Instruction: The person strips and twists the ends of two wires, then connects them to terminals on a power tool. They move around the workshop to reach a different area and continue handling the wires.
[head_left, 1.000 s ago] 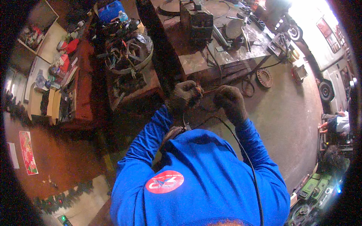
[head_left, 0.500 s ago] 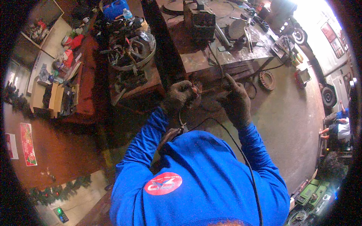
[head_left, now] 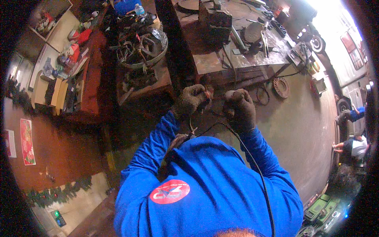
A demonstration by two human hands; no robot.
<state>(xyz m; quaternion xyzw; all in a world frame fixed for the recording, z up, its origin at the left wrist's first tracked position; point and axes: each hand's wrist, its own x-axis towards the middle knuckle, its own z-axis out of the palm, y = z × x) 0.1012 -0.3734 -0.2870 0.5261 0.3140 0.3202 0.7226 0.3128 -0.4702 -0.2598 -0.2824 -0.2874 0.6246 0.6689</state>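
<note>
My left hand (head_left: 189, 99), in a dark, dirty glove, is closed, thumb against fingers. A small reddish-orange bit (head_left: 207, 94) shows at its fingertips; what it belongs to is too dark to make out. Below this hand hangs a short pale cord (head_left: 192, 127). My right hand (head_left: 241, 107), also gloved, is curled into a fist a short way to the right. A pale spot shows at its thumb side, and anything inside the fingers is hidden. A thin black cable (head_left: 236, 135) arcs between my forearms and runs down over my blue sleeve.
Ahead stands a metal workbench (head_left: 207, 66) with a dark boxy block (head_left: 215, 21) and several tools. On its left, a round basin (head_left: 162, 53) holds tangled metal parts. A ribbed ring (head_left: 281, 87) lies right of the bench. Two people (head_left: 357, 146) are at the far right.
My right hand has drawn down and its raised index finger has curled in, making a fist. My left hand stays closed in nearly the same place. The view has shifted slightly.
</note>
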